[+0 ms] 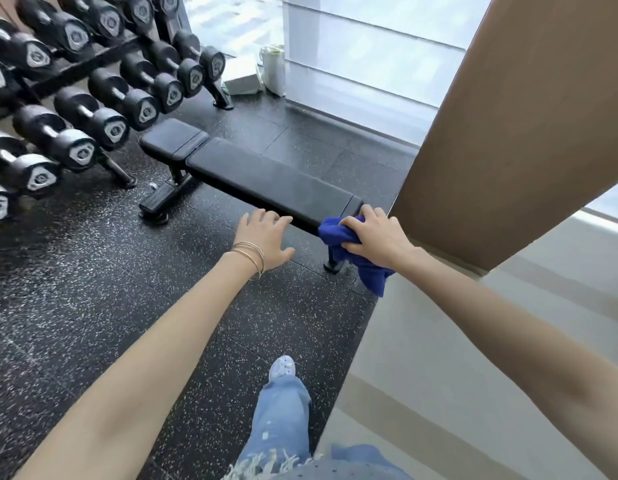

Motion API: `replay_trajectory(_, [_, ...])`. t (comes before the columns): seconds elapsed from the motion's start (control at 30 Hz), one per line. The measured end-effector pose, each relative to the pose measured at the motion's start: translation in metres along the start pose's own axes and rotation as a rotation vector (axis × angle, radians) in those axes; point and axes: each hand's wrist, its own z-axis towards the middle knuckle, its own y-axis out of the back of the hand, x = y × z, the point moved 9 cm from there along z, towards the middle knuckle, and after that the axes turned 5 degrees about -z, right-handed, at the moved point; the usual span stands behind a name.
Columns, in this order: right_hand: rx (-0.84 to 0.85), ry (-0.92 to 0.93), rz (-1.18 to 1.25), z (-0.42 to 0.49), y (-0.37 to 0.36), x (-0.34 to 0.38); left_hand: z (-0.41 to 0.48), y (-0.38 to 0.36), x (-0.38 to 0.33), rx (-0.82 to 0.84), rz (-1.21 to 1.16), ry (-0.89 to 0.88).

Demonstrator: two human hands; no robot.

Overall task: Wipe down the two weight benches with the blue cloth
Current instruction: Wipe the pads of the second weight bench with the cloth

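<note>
A black padded weight bench [259, 178] stands flat on the speckled rubber floor, running from the dumbbell rack toward me. My right hand [376, 237] grips the bunched blue cloth [349, 247] against the bench's near end, with a tail of cloth hanging down past its leg. My left hand [266, 237], with thin bangles on the wrist, hovers with fingers spread just by the near long edge of the bench and holds nothing. Only one bench is in view.
A rack of black dumbbells [78, 98] fills the left side. A brown pillar [508, 133] rises close on the right of the bench's end. A white bag and box [262, 74] sit by the window. My foot [283, 368] stands on the floor.
</note>
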Motion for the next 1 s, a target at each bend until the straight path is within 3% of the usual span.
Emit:
replay_trajectory(0.4, [-0.051,-0.125,-0.037,0.126,0.036,-0.024,0.151,0.043,0.046,0.005,0.041,-0.178])
replay_trajectory(1.0, [0.168,-0.222,0.091,0.277,-0.056,-0.134,0.341,-0.011,0.058,0.175,0.096,-0.22])
